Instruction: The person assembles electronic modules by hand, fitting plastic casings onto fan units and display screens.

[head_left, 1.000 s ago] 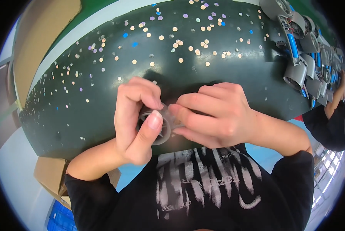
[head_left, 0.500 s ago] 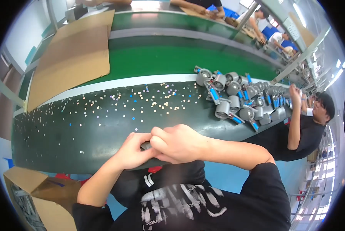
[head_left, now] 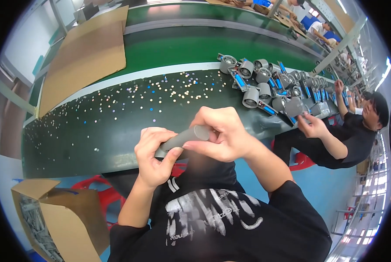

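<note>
Both my hands are up in front of my chest, at the near edge of the dark green bench. Between them is a smooth grey tube-shaped part (head_left: 178, 140) with a rounded end, tilted up to the right. My left hand (head_left: 154, 158) is wrapped round its lower left end, thumb in front. The fingers and thumb of my right hand (head_left: 226, 135) are closed about the rounded end. My fingers hide some of the part. Further right on the bench lies a heap of grey round housings (head_left: 250, 97) with blue cylinders on their stems.
Small pale and blue discs (head_left: 184, 89) are scattered over the bench (head_left: 86, 150). A cardboard sheet (head_left: 88, 56) lies at the far left. Lower left stands a carton (head_left: 73, 222) of grey parts, beside a red stool (head_left: 106, 196). On the right, a co-worker's hand (head_left: 314, 126) holds a grey round piece.
My hands have moved apart and my right hand has risen, so the grey part, mostly covered before, now shows. The co-worker's hand with a round piece has come out over the heap.
</note>
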`<action>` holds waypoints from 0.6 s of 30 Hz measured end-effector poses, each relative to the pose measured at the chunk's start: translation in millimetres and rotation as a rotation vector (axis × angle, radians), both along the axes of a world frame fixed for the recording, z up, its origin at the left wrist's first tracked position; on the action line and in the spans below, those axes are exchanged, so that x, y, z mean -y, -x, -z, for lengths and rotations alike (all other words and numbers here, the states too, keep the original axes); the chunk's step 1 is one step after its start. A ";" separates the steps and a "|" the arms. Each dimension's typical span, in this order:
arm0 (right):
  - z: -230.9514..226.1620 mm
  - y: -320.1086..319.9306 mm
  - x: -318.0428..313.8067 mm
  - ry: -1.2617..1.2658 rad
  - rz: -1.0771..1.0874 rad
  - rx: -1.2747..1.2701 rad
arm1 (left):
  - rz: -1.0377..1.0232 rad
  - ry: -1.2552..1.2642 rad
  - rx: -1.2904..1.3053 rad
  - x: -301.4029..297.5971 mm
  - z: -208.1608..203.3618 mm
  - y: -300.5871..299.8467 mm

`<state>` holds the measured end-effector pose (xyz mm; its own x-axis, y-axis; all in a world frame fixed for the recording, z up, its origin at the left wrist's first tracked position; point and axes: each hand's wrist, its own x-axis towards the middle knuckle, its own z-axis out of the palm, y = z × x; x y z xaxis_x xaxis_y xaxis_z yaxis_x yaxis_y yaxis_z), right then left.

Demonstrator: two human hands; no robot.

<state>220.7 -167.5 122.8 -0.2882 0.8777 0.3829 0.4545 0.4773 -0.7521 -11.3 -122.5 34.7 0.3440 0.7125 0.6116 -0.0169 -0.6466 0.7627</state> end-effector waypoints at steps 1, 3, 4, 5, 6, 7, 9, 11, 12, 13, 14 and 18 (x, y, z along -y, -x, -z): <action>2.4 0.8 1.0 -0.002 0.005 -0.009 | 0.035 0.064 0.019 -0.8 0.7 -0.9; 10.2 7.4 -0.4 -0.018 0.127 -0.120 | 0.053 0.128 0.028 1.6 -3.4 -0.8; 29.5 7.9 -7.1 0.044 0.154 -0.349 | 0.068 0.328 0.000 -0.7 -7.1 -3.9; 35.2 4.3 -8.4 0.307 0.241 -0.476 | 0.087 0.531 -0.025 -4.0 -7.8 -6.6; 45.0 0.6 -13.9 0.402 0.226 -0.759 | 0.158 0.521 0.112 -14.6 -6.3 -6.1; 56.5 -1.9 -19.6 0.501 0.203 -1.041 | 0.307 0.586 0.259 -26.0 3.5 5.7; 74.7 13.5 -23.5 0.623 0.246 -1.266 | 0.335 0.563 0.671 -23.5 -7.1 9.0; 90.4 32.6 -17.0 0.768 0.123 -1.415 | 0.330 0.606 0.559 -22.7 26.6 16.1; 97.2 43.1 -11.9 0.822 0.085 -1.453 | 0.312 0.608 0.539 -12.6 25.8 -0.4; 103.3 54.1 -8.3 0.891 0.035 -1.486 | 0.277 0.608 0.522 -2.6 23.2 -13.5; 117.2 51.2 -7.4 0.913 -0.115 -1.322 | 0.245 0.599 0.532 -1.4 24.8 -17.1; 120.1 31.4 -22.9 0.271 0.360 -0.580 | 0.010 0.611 0.211 -7.6 24.3 -5.1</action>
